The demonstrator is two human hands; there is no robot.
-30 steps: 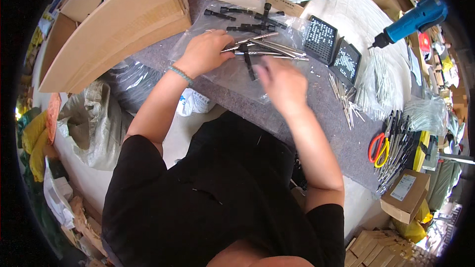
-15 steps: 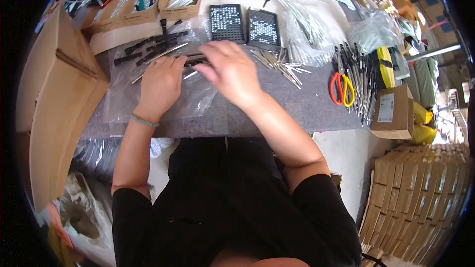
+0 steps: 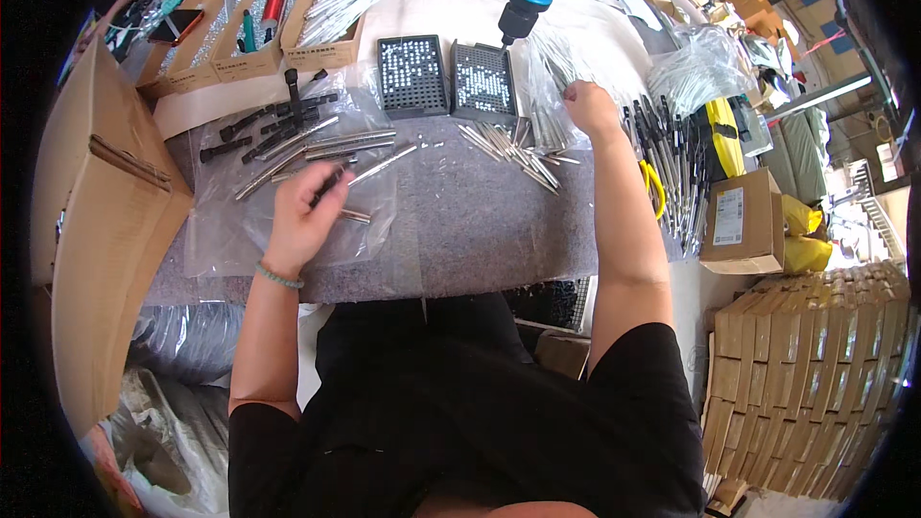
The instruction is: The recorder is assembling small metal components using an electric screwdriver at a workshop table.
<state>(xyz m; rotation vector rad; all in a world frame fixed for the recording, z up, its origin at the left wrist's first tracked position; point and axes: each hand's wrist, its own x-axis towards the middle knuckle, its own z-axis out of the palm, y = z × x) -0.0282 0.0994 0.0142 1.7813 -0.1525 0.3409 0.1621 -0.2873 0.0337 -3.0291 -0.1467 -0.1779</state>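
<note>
Clamping a black part (image 3: 328,186) between its fingers near the bench (image 3: 470,240) front edge, left hand (image 3: 300,216); right hand (image 3: 594,109) at rod bag (image 3: 549,123), finger closure indeterminate.

Person: black short-sleeved top (image 3: 451,422), black legwear (image 3: 413,331), 1 bracelet (image 3: 278,276).
From where I stand: 2 sleeves (image 3: 264,441) end near elbows; bracelet grey-green, beaded-looking, round left wrist; left hand (image 3: 305,214), right hand (image 3: 593,108) bare; 1 thin pale mark (image 3: 355,450) on top's front, too small to identify.
</note>
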